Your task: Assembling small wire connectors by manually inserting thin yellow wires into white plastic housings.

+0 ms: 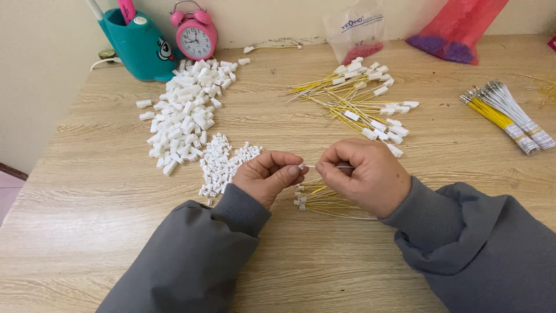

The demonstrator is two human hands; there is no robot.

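Observation:
My left hand pinches a tiny white connector at its fingertips. My right hand pinches a thin white wire whose end meets that connector. Both hands hover just above a small bunch of yellow and white wires with white ends lying on the wooden table. Left of my left hand lies a heap of small white connectors.
A bigger heap of larger white housings lies at back left. Finished yellow wires with white plugs are piled at back centre. Two bound wire bundles lie right. A teal pen holder, pink alarm clock and plastic bags line the wall.

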